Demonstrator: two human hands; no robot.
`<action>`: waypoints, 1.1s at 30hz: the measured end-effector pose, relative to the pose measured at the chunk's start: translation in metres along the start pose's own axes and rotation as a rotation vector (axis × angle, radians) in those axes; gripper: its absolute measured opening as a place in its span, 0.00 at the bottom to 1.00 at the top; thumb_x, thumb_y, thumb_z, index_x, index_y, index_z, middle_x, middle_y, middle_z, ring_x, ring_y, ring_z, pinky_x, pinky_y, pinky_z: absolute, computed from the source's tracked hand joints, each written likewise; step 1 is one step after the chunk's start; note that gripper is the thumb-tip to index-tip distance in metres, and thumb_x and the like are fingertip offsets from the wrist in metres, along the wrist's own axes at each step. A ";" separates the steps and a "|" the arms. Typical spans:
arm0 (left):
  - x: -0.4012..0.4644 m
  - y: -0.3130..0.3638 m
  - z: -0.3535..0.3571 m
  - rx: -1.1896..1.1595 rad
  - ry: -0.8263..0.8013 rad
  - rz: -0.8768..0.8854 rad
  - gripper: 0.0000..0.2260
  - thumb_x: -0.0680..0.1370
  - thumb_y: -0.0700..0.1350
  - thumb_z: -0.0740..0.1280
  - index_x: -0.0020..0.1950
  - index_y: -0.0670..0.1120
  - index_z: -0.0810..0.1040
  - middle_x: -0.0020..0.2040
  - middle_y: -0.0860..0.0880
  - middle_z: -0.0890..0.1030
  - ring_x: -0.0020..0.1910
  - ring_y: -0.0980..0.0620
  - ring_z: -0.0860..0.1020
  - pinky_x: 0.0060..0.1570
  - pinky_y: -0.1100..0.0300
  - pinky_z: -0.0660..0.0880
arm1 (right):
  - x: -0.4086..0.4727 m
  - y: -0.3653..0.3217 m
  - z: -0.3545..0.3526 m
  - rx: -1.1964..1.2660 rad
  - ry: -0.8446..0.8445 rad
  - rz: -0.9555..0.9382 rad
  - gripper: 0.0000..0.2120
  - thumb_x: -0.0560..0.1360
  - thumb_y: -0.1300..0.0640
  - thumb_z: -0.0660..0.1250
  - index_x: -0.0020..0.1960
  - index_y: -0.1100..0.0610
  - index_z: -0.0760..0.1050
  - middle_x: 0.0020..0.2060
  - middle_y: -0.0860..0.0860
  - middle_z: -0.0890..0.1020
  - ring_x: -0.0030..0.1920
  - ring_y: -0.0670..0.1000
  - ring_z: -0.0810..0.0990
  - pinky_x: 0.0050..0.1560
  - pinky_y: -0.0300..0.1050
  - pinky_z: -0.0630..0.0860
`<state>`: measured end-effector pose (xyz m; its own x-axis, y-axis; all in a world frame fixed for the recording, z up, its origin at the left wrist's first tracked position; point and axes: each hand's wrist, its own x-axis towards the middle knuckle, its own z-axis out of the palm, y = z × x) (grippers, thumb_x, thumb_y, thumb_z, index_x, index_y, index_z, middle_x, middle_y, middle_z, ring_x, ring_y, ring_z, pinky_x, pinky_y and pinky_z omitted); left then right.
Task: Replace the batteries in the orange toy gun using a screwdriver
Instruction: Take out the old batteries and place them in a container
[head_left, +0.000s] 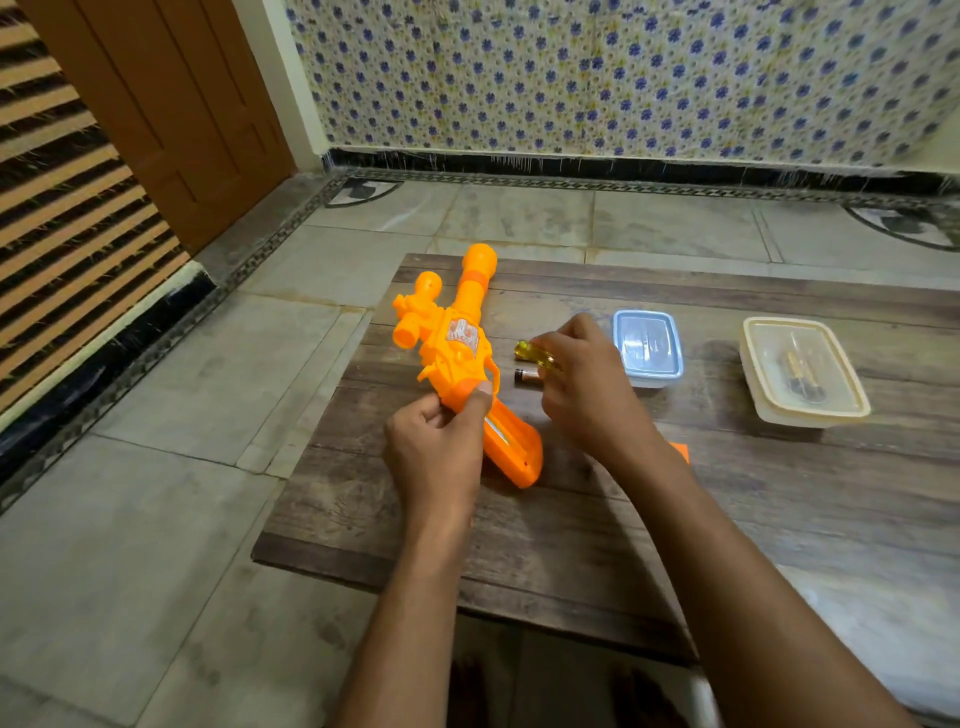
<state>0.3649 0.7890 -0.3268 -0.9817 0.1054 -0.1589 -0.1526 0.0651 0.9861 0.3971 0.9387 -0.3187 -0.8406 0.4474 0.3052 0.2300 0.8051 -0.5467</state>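
Note:
The orange toy gun (457, 332) lies on the wooden table (597, 509), barrel pointing away, its stock toward me with the battery slot open and a battery showing inside. My left hand (436, 447) grips the gun at its handle. My right hand (587, 384) hovers just right of the gun, its fingers curled down over the screwdriver with a yellow transparent handle (530, 352). A loose dark battery (527, 376) lies on the table under those fingers. An orange piece (679, 451) peeks out behind my right forearm.
A small blue-lidded plastic box (647, 345) stands right of my right hand. Farther right is a cream box (802, 371) holding several batteries. The low table sits on a tiled floor, with a brown door (171, 109) at the far left.

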 end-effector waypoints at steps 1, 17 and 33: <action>0.000 0.000 0.000 -0.002 0.002 -0.005 0.10 0.73 0.49 0.78 0.33 0.48 0.84 0.31 0.50 0.85 0.35 0.51 0.84 0.47 0.38 0.84 | 0.005 -0.003 -0.002 -0.033 -0.009 -0.032 0.19 0.71 0.72 0.67 0.59 0.60 0.82 0.51 0.56 0.74 0.48 0.57 0.77 0.50 0.54 0.77; 0.015 -0.010 -0.008 -0.157 -0.017 -0.176 0.10 0.65 0.54 0.75 0.39 0.48 0.87 0.38 0.46 0.87 0.45 0.43 0.87 0.46 0.41 0.85 | 0.112 -0.004 0.032 -0.254 -0.408 -0.235 0.11 0.75 0.71 0.67 0.55 0.64 0.83 0.56 0.60 0.82 0.50 0.55 0.80 0.48 0.41 0.72; 0.007 -0.002 -0.006 -0.281 -0.095 -0.114 0.06 0.76 0.41 0.72 0.41 0.49 0.87 0.43 0.44 0.87 0.47 0.41 0.85 0.49 0.45 0.82 | -0.002 -0.038 -0.023 0.021 -0.205 0.069 0.14 0.77 0.67 0.64 0.56 0.56 0.85 0.48 0.55 0.88 0.51 0.55 0.85 0.56 0.51 0.80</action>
<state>0.3582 0.7838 -0.3299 -0.9436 0.2059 -0.2595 -0.2991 -0.1933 0.9344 0.4014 0.9154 -0.2808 -0.9056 0.4114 0.1029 0.2823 0.7660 -0.5775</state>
